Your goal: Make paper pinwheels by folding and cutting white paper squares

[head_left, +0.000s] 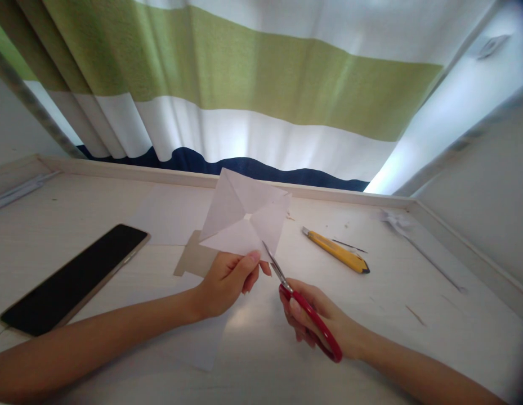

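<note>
My left hand pinches the lower edge of a folded white paper and holds it up above the white table. The paper has creased triangular flaps meeting near its middle. My right hand grips red-handled scissors, fingers through the loops. The metal blades point up and left and reach the paper's bottom edge right beside my left thumb.
A dark tablet lies flat at the left. A yellow utility knife rests right of the paper. A brown card piece and a white sheet lie behind my left hand. Paper scraps sit far right. A striped curtain hangs behind.
</note>
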The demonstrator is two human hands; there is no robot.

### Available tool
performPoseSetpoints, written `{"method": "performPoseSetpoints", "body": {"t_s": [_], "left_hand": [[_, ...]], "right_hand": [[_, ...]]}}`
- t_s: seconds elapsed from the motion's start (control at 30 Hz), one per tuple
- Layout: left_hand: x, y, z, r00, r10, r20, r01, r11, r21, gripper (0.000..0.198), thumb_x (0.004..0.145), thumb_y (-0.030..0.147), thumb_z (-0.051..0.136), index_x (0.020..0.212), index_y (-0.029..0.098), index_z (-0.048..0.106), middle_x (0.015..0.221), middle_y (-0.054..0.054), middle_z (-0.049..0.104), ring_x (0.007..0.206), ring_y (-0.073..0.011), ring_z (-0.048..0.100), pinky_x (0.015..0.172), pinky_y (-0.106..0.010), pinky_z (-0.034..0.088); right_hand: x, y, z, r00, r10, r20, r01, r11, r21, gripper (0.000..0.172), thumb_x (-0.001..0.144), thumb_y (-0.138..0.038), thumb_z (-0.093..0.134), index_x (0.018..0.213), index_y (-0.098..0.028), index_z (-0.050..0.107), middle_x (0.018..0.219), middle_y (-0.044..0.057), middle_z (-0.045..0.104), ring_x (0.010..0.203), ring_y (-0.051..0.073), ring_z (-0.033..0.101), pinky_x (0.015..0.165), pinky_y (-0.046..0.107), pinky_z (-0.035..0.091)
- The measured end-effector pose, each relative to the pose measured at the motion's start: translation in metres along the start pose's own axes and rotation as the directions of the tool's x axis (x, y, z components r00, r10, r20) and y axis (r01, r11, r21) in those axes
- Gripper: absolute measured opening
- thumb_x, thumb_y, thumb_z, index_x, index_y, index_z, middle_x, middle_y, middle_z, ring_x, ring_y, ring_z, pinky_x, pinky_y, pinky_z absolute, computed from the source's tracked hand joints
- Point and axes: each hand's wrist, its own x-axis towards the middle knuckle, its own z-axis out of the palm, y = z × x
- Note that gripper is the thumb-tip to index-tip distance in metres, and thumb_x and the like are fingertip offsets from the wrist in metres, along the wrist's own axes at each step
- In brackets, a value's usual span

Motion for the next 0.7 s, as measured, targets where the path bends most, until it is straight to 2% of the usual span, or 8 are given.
{"method": "performPoseSetpoints", "body": {"t_s": [0.13, 0.47, 0.7], "left_hand": [[0.0, 0.0011, -0.0002, 1.0, -0.002, 0.012, 0.002, 1.0, -0.015, 0.044, 0.083, 0.037, 0.032, 0.05, 0.017, 0.051, 0.039, 0.004, 0.039, 0.049, -0.0116, 0.047, 0.055, -0.023, 0.041], [0.0005, -0.0007, -0.0001, 0.999, -0.004, 0.038, 0.006, 0.999, -0.045, 0.041, 0.084, 0.036, 0.031, 0.055, 0.016, 0.052, 0.04, 0.005, 0.039, 0.045, -0.0099, 0.042, 0.053, -0.022, 0.039], [0.0014, 0.0003, -0.0006, 0.999, 0.026, -0.034, -0.026, 1.0, 0.006, 0.047, 0.084, 0.034, 0.033, 0.04, 0.018, 0.044, 0.038, 0.003, 0.04, 0.052, -0.0112, 0.05, 0.057, -0.021, 0.04]], "right_hand": [[0.0004, 0.001, 0.0006, 1.0, 0.003, -0.018, -0.003, 1.0, 0.0, 0.035, 0.078, -0.052, 0.045, 0.075, -0.018, 0.041, 0.053, -0.008, 0.038, 0.037, 0.002, 0.034, 0.036, 0.014, 0.032], [-0.0013, -0.0006, 0.0025, 1.0, 0.0, -0.025, -0.001, 1.0, -0.03, 0.034, 0.081, -0.051, 0.043, 0.074, -0.018, 0.041, 0.051, -0.009, 0.038, 0.037, 0.003, 0.034, 0.038, 0.015, 0.035], [0.0004, 0.0002, 0.0004, 1.0, -0.012, 0.002, 0.012, 1.0, 0.011, 0.034, 0.08, -0.051, 0.044, 0.074, -0.017, 0.041, 0.052, -0.009, 0.037, 0.036, 0.002, 0.034, 0.039, 0.014, 0.036]]}}
